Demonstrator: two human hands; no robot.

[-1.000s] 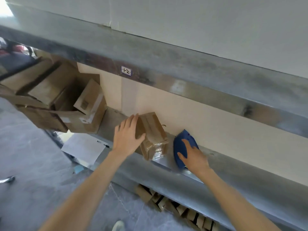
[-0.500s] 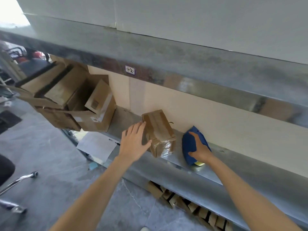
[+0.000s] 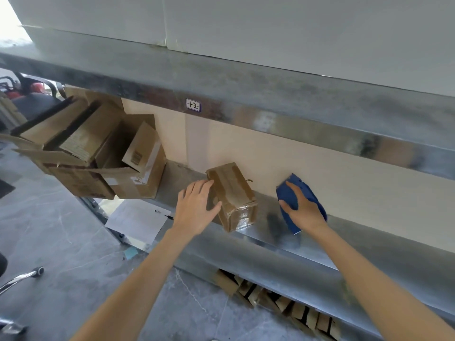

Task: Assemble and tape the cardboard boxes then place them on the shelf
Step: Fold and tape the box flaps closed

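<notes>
Taped box (image 3: 234, 193): just right of the straight fingers of your left hand (image 3: 197, 210), near shelf (image 3: 270, 242) edge. Right hand (image 3: 304, 210) fingers curl over tape dispenser (image 3: 307, 190). Risk: a crooked push topples it off.

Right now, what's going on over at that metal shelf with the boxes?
A person is working at the grey metal shelf. Their left hand rests flat against the left side of a small taped brown cardboard box standing on the shelf. Their right hand grips a blue plastic tape dispenser set down to the box's right. Larger open cardboard boxes sit at the shelf's left end.
</notes>
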